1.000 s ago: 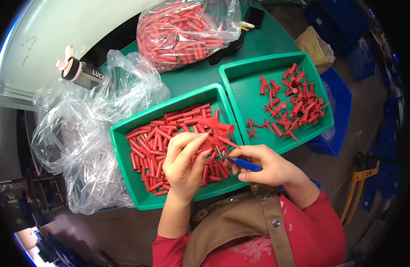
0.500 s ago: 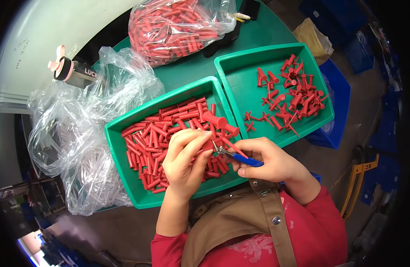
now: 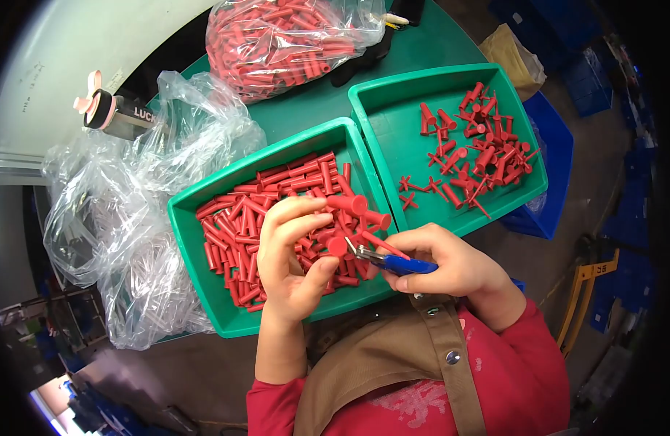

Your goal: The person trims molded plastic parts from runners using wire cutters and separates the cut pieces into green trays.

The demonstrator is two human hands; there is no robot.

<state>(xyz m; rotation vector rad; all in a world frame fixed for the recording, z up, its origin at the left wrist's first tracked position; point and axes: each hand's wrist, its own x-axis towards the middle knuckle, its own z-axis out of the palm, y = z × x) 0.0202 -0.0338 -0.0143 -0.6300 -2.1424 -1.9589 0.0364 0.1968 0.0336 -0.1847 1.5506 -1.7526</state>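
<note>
My right hand is closed around side cutters with blue handles. Their metal jaws reach in among a cluster of red plastic tubes with flat round heads, and a thin red rod runs from it toward my right fingers. Left of the cluster is my left hand, thumb and fingers apart, fingertips beside the tubes; whether they touch is unclear. One round red head shows between thumb and fingers. Below lies a green bin of loose red tubes.
A second green bin to the right holds red tubes and cross-shaped pieces. A clear bag of red tubes sits at the back. Crumpled clear plastic and a drink bottle are on the left, a blue crate on the right.
My left thumb has moved down and away from the fingers, opening the hand and uncovering the round red head. The side cutters stay at the cluster.
</note>
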